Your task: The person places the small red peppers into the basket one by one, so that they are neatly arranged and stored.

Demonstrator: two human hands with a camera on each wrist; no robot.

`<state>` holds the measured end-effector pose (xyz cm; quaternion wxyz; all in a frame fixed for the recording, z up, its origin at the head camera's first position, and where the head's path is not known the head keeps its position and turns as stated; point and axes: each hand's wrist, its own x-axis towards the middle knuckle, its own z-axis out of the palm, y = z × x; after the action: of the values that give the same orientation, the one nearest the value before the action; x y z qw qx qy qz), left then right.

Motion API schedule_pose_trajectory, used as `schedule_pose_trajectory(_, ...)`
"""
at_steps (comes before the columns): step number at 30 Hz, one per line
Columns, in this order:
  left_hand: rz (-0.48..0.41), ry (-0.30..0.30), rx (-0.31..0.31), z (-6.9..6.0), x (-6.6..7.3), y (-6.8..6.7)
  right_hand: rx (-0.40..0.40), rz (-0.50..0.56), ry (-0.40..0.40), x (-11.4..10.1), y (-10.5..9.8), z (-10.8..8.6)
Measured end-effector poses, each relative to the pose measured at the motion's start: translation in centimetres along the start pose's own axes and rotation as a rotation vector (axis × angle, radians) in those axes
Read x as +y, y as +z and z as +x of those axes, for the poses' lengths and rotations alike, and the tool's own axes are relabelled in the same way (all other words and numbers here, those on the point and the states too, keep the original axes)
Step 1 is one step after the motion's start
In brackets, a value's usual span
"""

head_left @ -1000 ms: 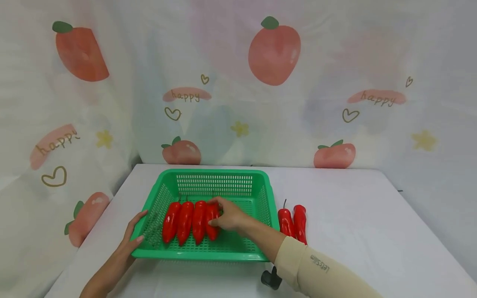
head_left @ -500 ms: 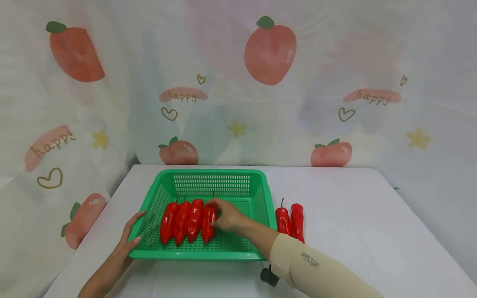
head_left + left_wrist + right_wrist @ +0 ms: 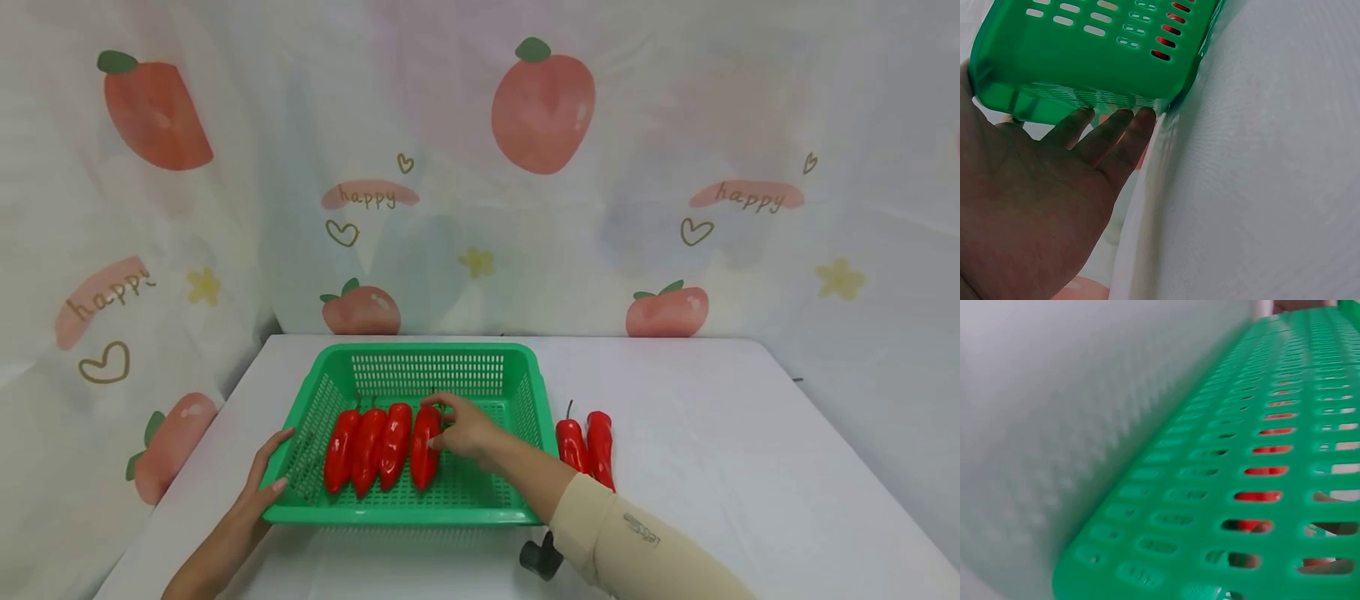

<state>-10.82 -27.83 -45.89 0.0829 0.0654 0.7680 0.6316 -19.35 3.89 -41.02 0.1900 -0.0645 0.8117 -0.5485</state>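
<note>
A green plastic basket (image 3: 405, 517) stands on the white table, with several glossy red chili peppers (image 3: 340, 450) side by side inside. My right hand (image 3: 468, 429) reaches over its right side. The thumb and a finger hold the rightmost chili pepper (image 3: 425, 454), which lies apart from the others. At the basket's front left corner my left hand (image 3: 251, 492) grips the rim, thumb toward the front. The left wrist view shows that hand's fingers (image 3: 1113, 137) against the outer wall. In the right wrist view the slotted basket wall (image 3: 1229, 481) mostly hides the right hand.
Two more red chili peppers (image 3: 573, 446) lie on the table (image 3: 697, 450) just right of the basket, partly behind the right sleeve (image 3: 637, 542). A small black object (image 3: 542, 557) is below the right forearm. A printed cloth (image 3: 465, 167) hangs behind the table.
The rightmost pepper has come away from its neighbour, leaving a gap. My right hand has shifted slightly, its finger and thumb looser on that pepper. The left hand stays on the rim.
</note>
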Motion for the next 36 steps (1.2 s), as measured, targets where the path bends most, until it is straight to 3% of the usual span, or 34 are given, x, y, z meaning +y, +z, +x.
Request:
schedule_pose_trajectory(6, 0.023, 0.002, 0.011, 0.1, 0.2, 0.0, -0.033, 0.062, 0.052, -0.4, -0.7, -0.5)
schedule_pose_trajectory(12, -0.011, 0.03, 0.016, 0.3, 0.1, 0.3, -0.049, 0.13, 0.075, -0.7, -1.1, -0.9)
schedule_pose_trajectory(16, 0.018, 0.0, 0.016, 0.1, 0.3, 0.2, -0.045, 0.163, 0.077, -0.9, -1.2, -0.9)
schedule_pose_trajectory(18, 0.039, -0.023, 0.011, -0.1, 0.3, 0.1, -0.047, 0.178, 0.071, -1.0, -1.2, -0.9)
schedule_pose_trajectory(24, 0.046, -0.019, -0.004, -0.2, 0.4, 0.0, -0.05, 0.205, 0.033, -1.5, -1.5, -1.3)
schedule_pose_trajectory(27, 0.051, -0.058, -0.008, -0.3, 0.5, 0.0, -0.032, 0.199, -0.002, -1.9, -1.9, -1.7)
schedule_pose_trajectory(30, 0.05, -0.096, -0.013, -0.3, 0.6, -0.1, -0.008, 0.173, -0.036, -2.2, -2.5, -2.1)
schedule_pose_trajectory(36, 0.039, -0.093, -0.023, -0.3, 0.6, -0.2, 0.032, 0.18, -0.096, -2.8, -4.8, -3.1)
